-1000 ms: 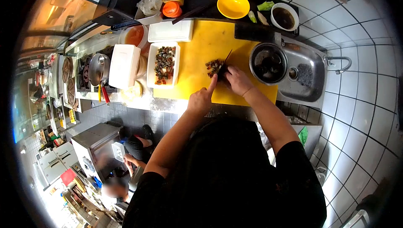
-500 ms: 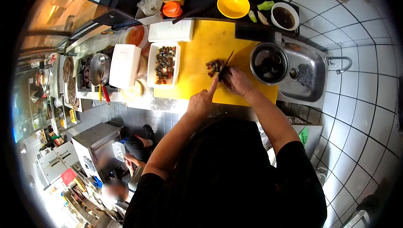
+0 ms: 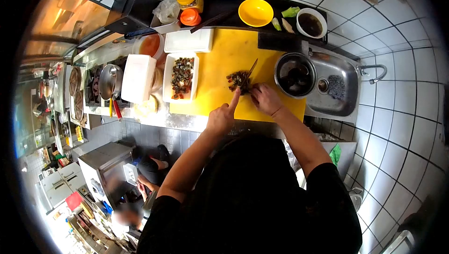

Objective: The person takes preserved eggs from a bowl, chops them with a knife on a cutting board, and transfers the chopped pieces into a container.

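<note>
On the yellow cutting board (image 3: 215,85) lies a small heap of chopped dark brown food (image 3: 236,78) with some orange bits. My left hand (image 3: 223,117) is closed around a knife, its index finger stretched forward along the tool. The knife's narrow blade (image 3: 253,68) points up and to the right past the heap; its handle is hidden in the hand. My right hand (image 3: 266,100) has bent fingers, with the tips at the right side of the dark food beside the blade. A white tub (image 3: 196,78) of similar cut pieces stands left of the heap.
Right of the board, a metal pot (image 3: 277,75) with dark contents sits by the sink (image 3: 348,106). Behind are a yellow bowl (image 3: 256,12), a white bowl (image 3: 311,23) of dark liquid and lidded jars. A pan (image 3: 111,77) rests on the stove. Another person is at lower left.
The right hand has drawn slightly back from the blade, toward the near side. The knife has shifted a little, and the dark pieces sit more spread around it. The camera view has tilted slightly.
</note>
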`<action>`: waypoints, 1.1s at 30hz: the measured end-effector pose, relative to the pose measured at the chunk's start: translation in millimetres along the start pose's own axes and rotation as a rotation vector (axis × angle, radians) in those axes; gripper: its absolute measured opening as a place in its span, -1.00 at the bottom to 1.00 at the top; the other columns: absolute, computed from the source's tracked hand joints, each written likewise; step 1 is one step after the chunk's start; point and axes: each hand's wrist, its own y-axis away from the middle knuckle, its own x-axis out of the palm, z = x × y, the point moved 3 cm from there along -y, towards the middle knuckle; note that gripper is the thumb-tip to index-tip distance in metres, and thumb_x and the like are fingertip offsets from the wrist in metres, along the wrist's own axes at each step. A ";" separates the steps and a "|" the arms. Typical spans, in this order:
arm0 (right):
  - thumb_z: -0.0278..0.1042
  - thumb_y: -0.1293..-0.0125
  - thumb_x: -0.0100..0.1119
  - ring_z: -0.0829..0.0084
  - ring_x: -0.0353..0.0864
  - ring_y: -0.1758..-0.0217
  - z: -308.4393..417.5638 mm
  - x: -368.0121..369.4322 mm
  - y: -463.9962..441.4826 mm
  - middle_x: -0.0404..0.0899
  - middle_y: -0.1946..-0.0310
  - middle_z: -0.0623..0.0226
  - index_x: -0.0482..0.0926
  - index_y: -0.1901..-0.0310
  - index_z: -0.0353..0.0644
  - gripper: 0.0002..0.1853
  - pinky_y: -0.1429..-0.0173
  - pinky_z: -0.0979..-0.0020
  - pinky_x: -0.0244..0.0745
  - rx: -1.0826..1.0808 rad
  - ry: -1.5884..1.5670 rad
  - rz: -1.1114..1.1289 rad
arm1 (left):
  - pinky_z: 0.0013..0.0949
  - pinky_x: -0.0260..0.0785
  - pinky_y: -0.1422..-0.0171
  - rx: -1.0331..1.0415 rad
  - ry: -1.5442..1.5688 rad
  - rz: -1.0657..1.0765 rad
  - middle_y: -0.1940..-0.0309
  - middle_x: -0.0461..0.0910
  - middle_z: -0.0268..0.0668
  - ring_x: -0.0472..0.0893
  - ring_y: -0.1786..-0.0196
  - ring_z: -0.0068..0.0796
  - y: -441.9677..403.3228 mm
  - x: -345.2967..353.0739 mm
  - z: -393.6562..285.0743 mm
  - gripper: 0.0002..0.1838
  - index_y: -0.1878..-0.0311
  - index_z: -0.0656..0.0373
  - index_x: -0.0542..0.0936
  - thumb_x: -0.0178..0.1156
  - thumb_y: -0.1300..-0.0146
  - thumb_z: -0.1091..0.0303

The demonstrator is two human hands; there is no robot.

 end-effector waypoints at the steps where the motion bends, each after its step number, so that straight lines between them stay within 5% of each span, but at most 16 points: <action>1: -0.35 -0.25 0.32 -0.04 0.58 -0.04 1.5 -0.4 0.5 0.57 0.10 0.06 0.68 0.02 -0.20 -0.72 -0.14 0.05 0.59 -0.004 0.011 -0.002 | 0.01 0.60 0.24 -0.007 -0.004 0.013 0.45 0.62 -0.02 0.68 0.43 -0.01 2.0 1.2 -2.1 -0.01 -0.73 -0.16 -0.03 0.10 -0.24 0.49; 5: -0.36 -0.25 0.31 -0.06 0.59 -0.06 -6.4 10.4 3.2 0.59 0.04 0.02 0.67 -0.04 -0.23 -0.67 -0.19 0.05 0.58 0.087 -0.008 0.235 | 0.01 0.60 0.23 -0.006 -0.005 0.031 0.44 0.63 -0.04 0.69 0.41 -0.03 -4.3 12.0 -4.5 0.01 -0.73 -0.19 -0.05 0.13 -0.24 0.48; 17: -0.42 -0.28 0.25 -0.03 0.59 -0.12 -1.6 9.0 13.5 0.59 -0.03 0.07 0.67 -0.06 -0.19 -0.69 -0.17 0.01 0.58 0.045 -0.035 0.042 | 0.01 0.60 0.25 0.029 0.016 -0.026 0.44 0.63 -0.06 0.69 0.43 -0.04 -3.5 11.6 -8.0 -0.01 -0.73 -0.21 -0.01 0.13 -0.24 0.48; 23: -0.40 -0.30 0.22 -0.01 0.59 -0.13 -16.2 27.1 23.0 0.60 -0.04 0.09 0.67 -0.07 -0.18 -0.69 -0.21 0.07 0.58 0.045 0.074 0.132 | 0.01 0.59 0.28 0.029 0.024 -0.022 0.48 0.61 -0.06 0.68 0.45 -0.03 -11.2 19.0 -9.4 -0.02 -0.72 -0.19 0.02 0.13 -0.23 0.48; 26: -0.40 -0.27 0.29 0.04 0.60 -0.01 -8.5 15.5 21.6 0.62 0.13 0.15 0.69 0.02 -0.19 -0.75 -0.12 0.10 0.58 0.025 0.081 0.007 | 0.02 0.59 0.27 0.025 0.020 -0.037 0.49 0.62 -0.05 0.67 0.45 -0.02 -9.3 16.0 -11.7 -0.01 -0.72 -0.18 0.03 0.16 -0.22 0.46; 33: -0.46 -0.24 0.24 0.00 0.58 -0.17 -10.1 10.8 32.0 0.60 -0.08 0.06 0.67 -0.11 -0.19 -0.62 -0.24 0.08 0.57 0.065 0.054 0.127 | 0.03 0.58 0.30 -0.011 0.098 -0.040 0.50 0.63 -0.04 0.67 0.46 -0.03 -11.6 23.3 -12.3 -0.02 -0.72 -0.14 0.04 0.17 -0.21 0.46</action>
